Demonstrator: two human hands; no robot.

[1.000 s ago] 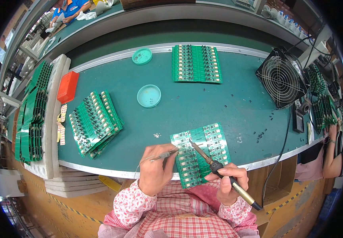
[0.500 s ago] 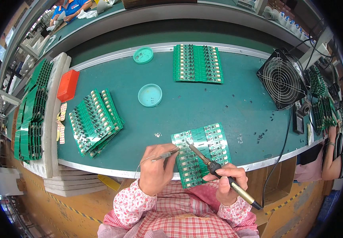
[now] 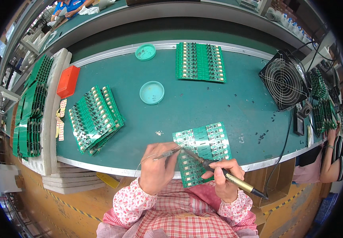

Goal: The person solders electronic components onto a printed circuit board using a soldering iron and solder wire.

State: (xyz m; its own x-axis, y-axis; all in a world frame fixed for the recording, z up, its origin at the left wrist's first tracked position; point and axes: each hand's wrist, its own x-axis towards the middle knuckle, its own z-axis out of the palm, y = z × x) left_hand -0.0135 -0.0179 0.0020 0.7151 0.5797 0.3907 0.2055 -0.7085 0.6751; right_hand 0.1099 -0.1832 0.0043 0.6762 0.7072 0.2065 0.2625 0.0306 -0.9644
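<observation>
A green circuit board panel [image 3: 218, 141] lies at the table's front edge, slightly turned, with its near end reaching past the edge. My right hand [image 3: 226, 180] grips a soldering iron [image 3: 241, 184] with a gold-coloured handle. The iron's tip points up and left, at the components on the panel's left side. In my left hand [image 3: 155, 170], closed fingers pinch a slim grey tube holding solder wire [image 3: 166, 154]; thin wire curves out behind it. The tube's front end and the iron's tip come close together over the board; whether they touch is too small to tell.
Stacked circuit boards [image 3: 96, 119] lie left, and another board panel [image 3: 201, 61] at the back. Two turquoise dishes [image 3: 152, 93] [image 3: 145, 52], a red box [image 3: 67, 81] and a black fan [image 3: 284, 81] stand around. Loose black parts [image 3: 262, 135] are scattered right. A co-worker's arm [image 3: 330, 152] shows far right.
The soldering iron's tip has moved down and left, toward the front end of the solder tube. My left hand has hardly moved. The whole view has shifted slightly.
</observation>
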